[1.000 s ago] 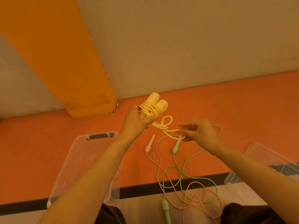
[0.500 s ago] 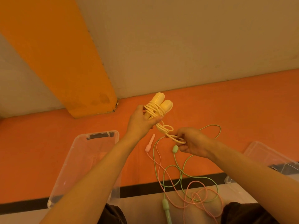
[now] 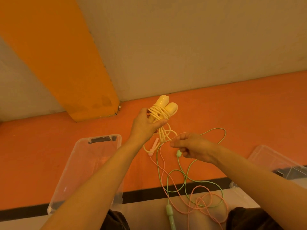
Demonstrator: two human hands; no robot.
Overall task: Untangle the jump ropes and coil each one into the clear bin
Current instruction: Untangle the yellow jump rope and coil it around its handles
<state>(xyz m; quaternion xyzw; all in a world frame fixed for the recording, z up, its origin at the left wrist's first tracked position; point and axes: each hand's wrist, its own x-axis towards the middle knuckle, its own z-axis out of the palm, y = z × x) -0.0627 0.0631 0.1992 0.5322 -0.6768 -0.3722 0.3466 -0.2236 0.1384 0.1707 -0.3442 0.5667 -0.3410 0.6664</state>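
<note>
From where I sit, the yellow jump rope (image 3: 160, 119) is the furthest along; the left hand (image 3: 146, 126) grips its two handles side by side, fingers curled round them, with most of the cord wound about them in tight turns; a few loose loops hang below the hand. The right hand (image 3: 191, 146) pinches the free run of that yellow cord between thumb and fingertips, just beside the hanging loops; I judge it is feeding the last of the cord onto the bundle, so this rope is nearly coiled but not yet binned.

The clear bin (image 3: 93, 165) lies on the orange floor (image 3: 49, 146) to the left, under the left forearm; I see no rope in it, though the arm hides part of it. A second clear container (image 3: 272, 161) shows at the right edge; its contents I cannot make out.

The green jump rope (image 3: 187, 176) and the pink jump rope (image 3: 166, 178) lie on the floor between the two containers, crossing one another in several places, most thickly near my lower edge; I take them to be tangled with each other; one green handle sits just beneath the right hand, a pink handle just beside the yellow loops.

So, by my reckoning: one rope close to finished, none stowed, two yet to be separated, coiled and placed.
</note>
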